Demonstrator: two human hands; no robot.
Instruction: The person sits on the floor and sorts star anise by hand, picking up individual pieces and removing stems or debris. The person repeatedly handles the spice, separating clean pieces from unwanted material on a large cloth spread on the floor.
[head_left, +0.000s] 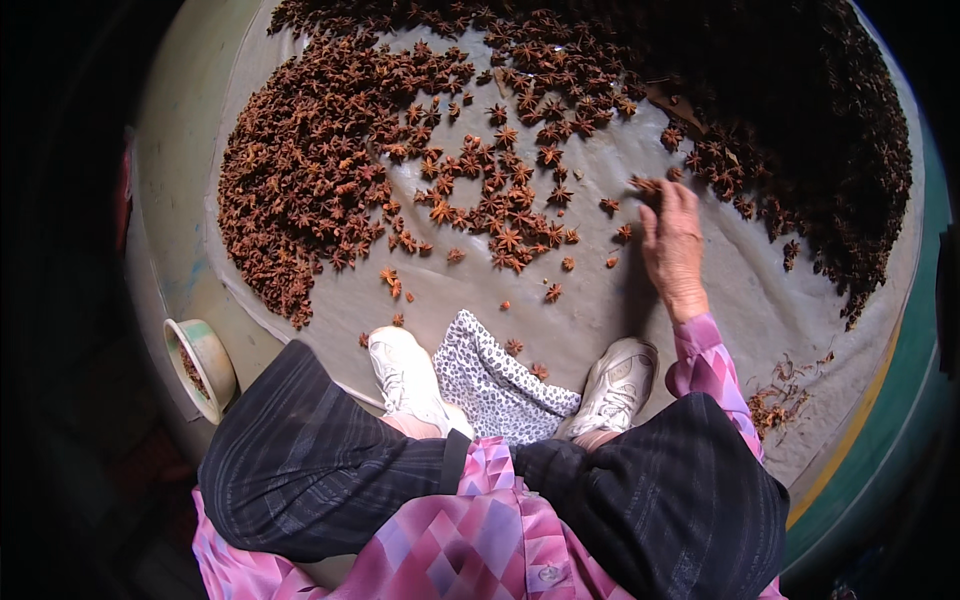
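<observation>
My right hand reaches forward over the plastic sheet, palm down. Dried star anise shows at its fingertips, slightly blurred, between thumb and fingers; how many pieces it holds is hidden. A few single pods lie just left of the hand, one star anise pod among them. Ahead of my feet is a loose scatter of star anise, thinly spread. My left hand is out of view, with only its sleeve at the lower left.
A large star anise heap is on the left; a darker, shadowed heap curves along the right. A patterned cloth lies between my white shoes. At far left stands a bowl with brown bits inside. Stem debris lies right.
</observation>
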